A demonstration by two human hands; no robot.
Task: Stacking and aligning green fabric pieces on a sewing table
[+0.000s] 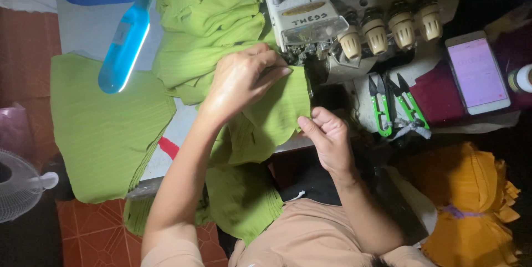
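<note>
Now, line by line:
Left hand: the left hand (241,81) lies palm down on the green fabric piece (277,114), fingers curled and pressing its upper edge close to the presser foot of the overlock sewing machine (354,18).
Right hand: the right hand (327,134) pinches the fabric's lower right edge between thumb and bent fingers, just in front of the machine.
Fabric: pleated, lime green, draped over the table edge and down to the person's lap.
Left of hands: a stack of green cut pieces (102,128) lies on the table under a blue lamp (124,42).
Right of machine: two green thread snips (396,103) lie side by side; beyond them a smartphone (477,73) with a lit screen.
Lower right: a bundle of mustard-yellow fabric (471,200).
Lower left: a white fan (19,184).
</note>
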